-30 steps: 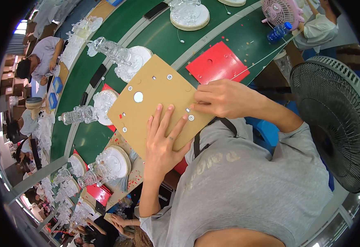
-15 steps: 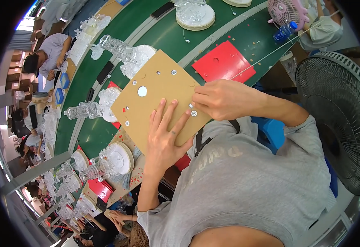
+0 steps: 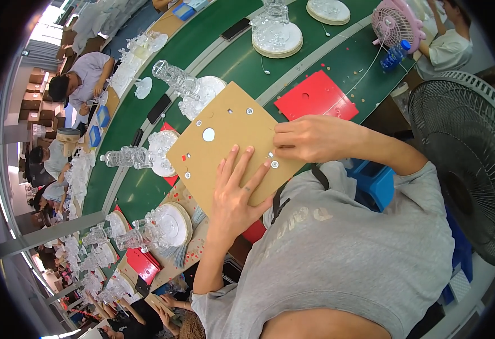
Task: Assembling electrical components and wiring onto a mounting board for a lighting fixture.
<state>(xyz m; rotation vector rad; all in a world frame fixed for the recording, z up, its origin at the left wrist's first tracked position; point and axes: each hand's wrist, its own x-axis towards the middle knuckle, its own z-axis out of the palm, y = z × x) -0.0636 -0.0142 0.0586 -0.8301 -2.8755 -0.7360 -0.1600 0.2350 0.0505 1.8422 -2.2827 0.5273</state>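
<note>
A flat square tan board (image 3: pixel 236 133) lies in front of me, turned corner-on. It has a round white hole, small square slots and several metal-rimmed round fittings. My left hand (image 3: pixel 235 189) rests flat on the board with its fingers stretched out, a small mark showing on one finger. At the board's right edge my right hand (image 3: pixel 307 138) has its fingers pinched together, close to a slot and a round fitting. Whatever those fingertips hold, if anything, is hidden. A small red bit (image 3: pixel 184 158) shows near the board's left corner.
Clear figurines on round white bases (image 3: pixel 277 40) stand along the green conveyor (image 3: pixel 247 73). A red panel (image 3: pixel 316 96) lies beyond my right hand. A pink fan (image 3: pixel 394 24) and a blue-capped bottle (image 3: pixel 395 55) stand far right; a large black fan (image 3: pixel 462 164) is nearer. Other people sit at left.
The whole scene has shifted slightly right and down in the view. My left hand stays flat on the board, and my right hand stays pinched at its right edge.
</note>
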